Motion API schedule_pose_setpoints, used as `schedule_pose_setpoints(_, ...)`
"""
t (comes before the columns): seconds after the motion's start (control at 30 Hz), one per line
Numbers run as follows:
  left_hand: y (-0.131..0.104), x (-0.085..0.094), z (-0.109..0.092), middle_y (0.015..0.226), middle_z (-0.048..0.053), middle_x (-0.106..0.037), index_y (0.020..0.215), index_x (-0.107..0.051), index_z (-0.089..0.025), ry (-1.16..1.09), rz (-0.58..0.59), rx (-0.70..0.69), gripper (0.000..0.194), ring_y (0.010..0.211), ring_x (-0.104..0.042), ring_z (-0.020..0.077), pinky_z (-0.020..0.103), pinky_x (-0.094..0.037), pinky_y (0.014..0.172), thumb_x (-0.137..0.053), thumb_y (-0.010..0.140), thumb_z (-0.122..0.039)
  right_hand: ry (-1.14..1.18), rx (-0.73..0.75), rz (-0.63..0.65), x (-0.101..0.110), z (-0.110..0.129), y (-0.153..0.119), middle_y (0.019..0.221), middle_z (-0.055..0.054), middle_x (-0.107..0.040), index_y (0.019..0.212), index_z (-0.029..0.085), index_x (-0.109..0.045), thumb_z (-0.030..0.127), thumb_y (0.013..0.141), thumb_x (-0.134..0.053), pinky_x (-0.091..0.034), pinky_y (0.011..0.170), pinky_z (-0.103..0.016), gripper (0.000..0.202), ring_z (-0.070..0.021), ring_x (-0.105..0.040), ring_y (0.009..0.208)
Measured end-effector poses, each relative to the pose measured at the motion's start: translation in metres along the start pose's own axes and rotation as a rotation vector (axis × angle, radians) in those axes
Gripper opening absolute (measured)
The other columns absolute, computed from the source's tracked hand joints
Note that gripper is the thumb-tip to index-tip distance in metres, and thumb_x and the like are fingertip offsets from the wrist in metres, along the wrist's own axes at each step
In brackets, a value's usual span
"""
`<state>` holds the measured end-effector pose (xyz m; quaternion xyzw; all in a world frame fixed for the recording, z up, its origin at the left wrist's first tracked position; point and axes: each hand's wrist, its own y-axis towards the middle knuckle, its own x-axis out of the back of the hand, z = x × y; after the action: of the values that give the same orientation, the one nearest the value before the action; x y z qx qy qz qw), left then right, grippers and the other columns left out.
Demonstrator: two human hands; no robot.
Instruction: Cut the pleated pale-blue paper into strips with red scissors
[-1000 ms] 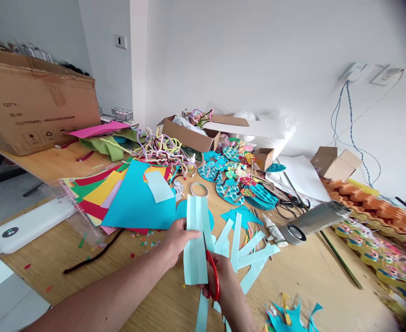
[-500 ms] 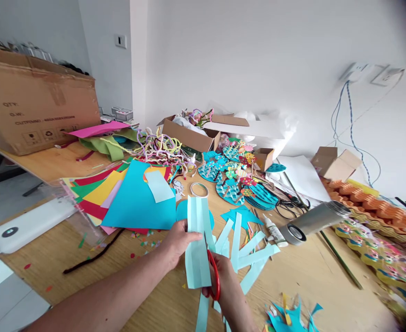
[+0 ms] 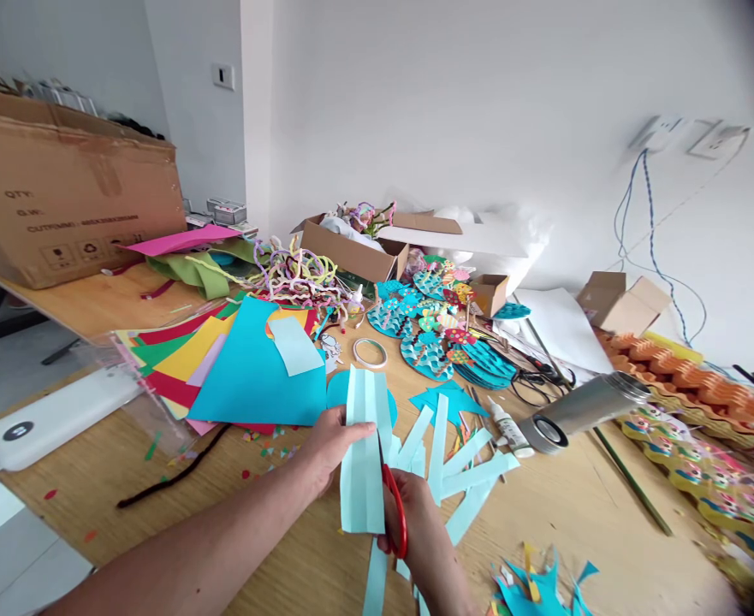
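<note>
Between thumb and fingers my left hand (image 3: 336, 449) grips a folded sheet of light blue paper (image 3: 362, 483) by its left side, with lengthwise creases showing. My right hand (image 3: 412, 513) is closed around the red handles of a pair of scissors (image 3: 397, 512). The blades are at the sheet's right side, pointing away from me along its length, and are partly hidden by the paper. Several cut light blue strips (image 3: 472, 476) lie on the table just right of my hands. A blue paper disc (image 3: 341, 393) lies partly under the sheet's far end.
Coloured paper sheets (image 3: 267, 368) spread at left, near a white device (image 3: 56, 419). A tape roll (image 3: 370, 352), a glue bottle (image 3: 510, 428) and a steel flask (image 3: 595, 411) stand or lie beyond. Blue scraps (image 3: 543, 590) are at the front right; a large carton (image 3: 74, 188) stands back left.
The scissors have shifted slightly up and left against the paper. The sheet has tilted a little, its near end moving left, and the right-hand flap sits closer to the rest.
</note>
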<state>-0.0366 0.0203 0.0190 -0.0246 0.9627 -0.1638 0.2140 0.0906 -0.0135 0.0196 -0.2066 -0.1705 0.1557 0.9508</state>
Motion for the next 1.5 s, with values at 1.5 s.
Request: schedule_pose_setpoints(1.5,-0.002,-0.001,0.0,0.07,0.004,-0.068,0.077,-0.064,-0.014,0.051,0.002,-0.036,0.019,0.064,-0.061,0.0169,0.026,-0.047,0.057,-0.064,0.058,-0.014,-0.025,0.147,-0.009,0.0,0.017,-0.009,0.043,0.004,-0.044,0.061,0.01,-0.061,0.049,0.07,-0.055,-0.027,0.038,-0.019,0.04,-0.0062,-0.033,0.038)
